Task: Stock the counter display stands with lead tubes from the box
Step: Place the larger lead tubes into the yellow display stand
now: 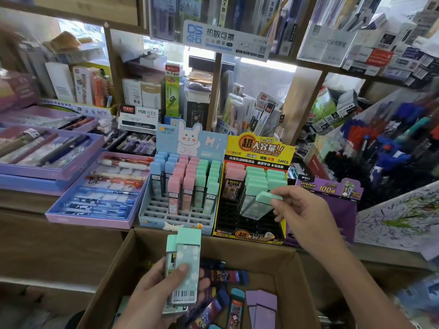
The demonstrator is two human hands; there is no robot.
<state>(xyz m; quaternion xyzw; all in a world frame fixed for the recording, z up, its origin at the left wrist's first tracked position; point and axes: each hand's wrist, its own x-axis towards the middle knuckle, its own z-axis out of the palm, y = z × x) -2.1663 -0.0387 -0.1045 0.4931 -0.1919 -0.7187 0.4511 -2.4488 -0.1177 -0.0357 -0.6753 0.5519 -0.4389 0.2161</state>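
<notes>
Closest to the camera, the left hand grasps a small stack of mint tubes, thumb pressed across the front one and fingers curled behind. The stack stands upright with caps up and a barcode at its lower end (how many tubes it has is hard to count). It hangs over the near-left part of the cardboard box, which sits in front of the counter. Inside the box, to the right of that hand, lie loose dark printed tubes and, nearer, a few purple tubes. Farther off and to the right, the right hand pinches a single mint-capped tube by its cap end between thumb and fingers. That tube is tilted, its clear lower end pointing down at the black slots of the yellow display stand, just in front of the mint tubes already standing there; whether it touches the stand cannot be told. Just left of that stand is the blue rabbit stand, holding upright rows of blue, pink and mint tubes. On the right a purple stand adjoins the yellow one, and pen trays lie on the counter to the far left.
</notes>
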